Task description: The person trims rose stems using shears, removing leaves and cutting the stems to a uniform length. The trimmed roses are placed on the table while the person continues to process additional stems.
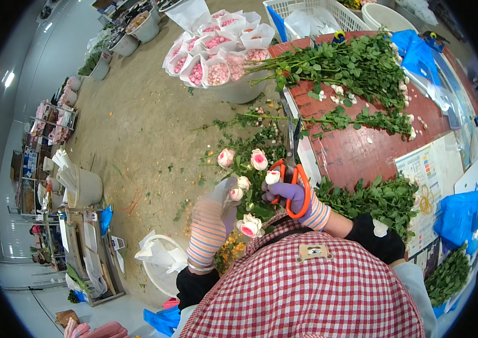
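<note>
My left hand [220, 207], in a striped glove, is closed around a spray of pink-and-white roses [259, 159] in front of my apron. Several blooms and green leaves spread out between my hands. My right hand [292, 196], in a purple and striped glove, holds orange-handled scissors [300, 186], their blades pointing away from me beside the table edge. The fingertips of that hand are near a white bloom [273, 177]. The stems in my left hand are mostly hidden.
The red table [349, 156] on the right bears rose bundles [349, 67], a printed sheet [429, 169] and blue plastic [459, 215]. Wrapped pink flowers [218, 42] fill a bucket beyond it. A white bin [158, 270] stands at lower left, and cut leaves litter the floor.
</note>
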`<action>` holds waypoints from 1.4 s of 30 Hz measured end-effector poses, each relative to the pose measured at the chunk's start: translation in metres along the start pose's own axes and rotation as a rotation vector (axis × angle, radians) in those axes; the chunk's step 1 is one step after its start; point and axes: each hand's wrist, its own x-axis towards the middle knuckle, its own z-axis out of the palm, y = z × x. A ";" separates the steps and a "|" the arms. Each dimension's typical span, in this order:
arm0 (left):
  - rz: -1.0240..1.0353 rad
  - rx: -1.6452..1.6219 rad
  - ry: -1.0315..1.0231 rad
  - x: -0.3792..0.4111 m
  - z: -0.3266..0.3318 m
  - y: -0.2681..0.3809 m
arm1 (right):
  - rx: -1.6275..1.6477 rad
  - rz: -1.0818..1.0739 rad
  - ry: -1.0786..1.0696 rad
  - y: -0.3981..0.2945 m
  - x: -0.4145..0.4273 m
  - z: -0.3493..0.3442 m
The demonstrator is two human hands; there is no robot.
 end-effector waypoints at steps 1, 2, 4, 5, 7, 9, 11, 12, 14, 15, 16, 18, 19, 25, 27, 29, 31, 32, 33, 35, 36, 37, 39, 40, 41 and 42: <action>-0.015 0.037 -0.035 0.000 -0.005 0.008 | -0.003 -0.001 0.002 0.000 0.000 0.000; -0.029 0.073 -0.071 0.001 -0.010 0.016 | -0.005 -0.002 0.004 -0.001 0.000 0.001; -0.123 0.134 -0.184 0.002 -0.022 0.036 | -0.042 -0.003 0.045 -0.003 -0.002 0.007; -0.164 0.164 -0.245 0.003 -0.024 0.040 | -0.059 -0.009 0.071 -0.004 -0.002 0.008; -0.051 0.214 -0.242 0.001 -0.023 0.034 | -0.113 -0.035 0.049 -0.005 -0.001 0.004; 0.023 0.214 -0.234 -0.001 -0.025 0.029 | -0.141 -0.045 0.034 -0.005 -0.002 0.004; 0.063 0.163 -0.224 -0.002 -0.028 0.028 | -0.144 -0.039 0.029 -0.006 -0.003 0.006; 0.002 0.042 -0.231 -0.001 -0.027 0.027 | -0.127 -0.030 0.028 -0.006 -0.003 0.005; -0.120 -0.201 -0.243 0.000 -0.027 0.026 | -0.093 -0.011 0.025 -0.005 -0.002 0.002; -0.050 -0.137 -0.176 0.000 -0.029 0.025 | -0.074 -0.008 0.024 -0.005 -0.003 0.004; 0.020 -0.074 -0.109 -0.002 -0.032 0.022 | -0.056 -0.004 0.024 -0.005 -0.003 0.006; 0.196 0.090 0.044 -0.003 -0.036 0.026 | -0.018 0.000 0.000 -0.008 -0.005 0.010; 0.206 0.108 0.087 -0.004 -0.037 0.024 | 0.001 0.000 -0.022 -0.012 -0.005 0.013; 0.292 0.063 0.540 0.012 -0.052 0.019 | 0.049 0.073 0.065 -0.008 -0.005 0.008; 0.335 0.161 0.515 0.015 -0.056 0.027 | 0.001 -0.034 -0.029 -0.008 -0.001 0.000; 0.208 0.009 0.190 -0.006 -0.054 0.030 | 0.080 -0.046 0.019 -0.003 0.005 0.000; 0.058 0.004 -0.104 -0.006 -0.052 0.057 | 0.073 -0.036 0.063 0.000 0.006 -0.001; 0.158 -0.001 -0.135 -0.002 -0.042 0.057 | 0.033 -0.025 0.082 -0.001 0.007 -0.001; 0.258 -0.003 -0.164 0.002 -0.035 0.057 | -0.006 -0.013 0.098 -0.002 0.007 -0.001; 0.296 0.127 -0.221 0.003 -0.032 0.066 | -0.043 -0.045 0.098 -0.002 0.006 -0.002; 0.307 0.142 -0.216 0.001 -0.027 0.065 | -0.061 -0.061 0.098 -0.001 0.006 -0.002; 0.319 0.157 -0.211 0.000 -0.023 0.066 | -0.079 -0.077 0.099 -0.001 0.006 -0.002; 0.262 0.225 -0.210 0.000 -0.021 0.070 | -0.048 -0.080 0.135 -0.002 0.005 -0.003; 0.251 0.250 -0.196 0.001 -0.018 0.069 | -0.004 -0.070 0.155 0.000 0.008 -0.005; 0.240 0.275 -0.183 0.003 -0.015 0.066 | 0.041 -0.060 0.175 0.002 0.009 -0.006; 0.291 0.349 -0.202 0.004 -0.014 0.063 | 0.059 -0.078 0.201 0.002 0.010 -0.004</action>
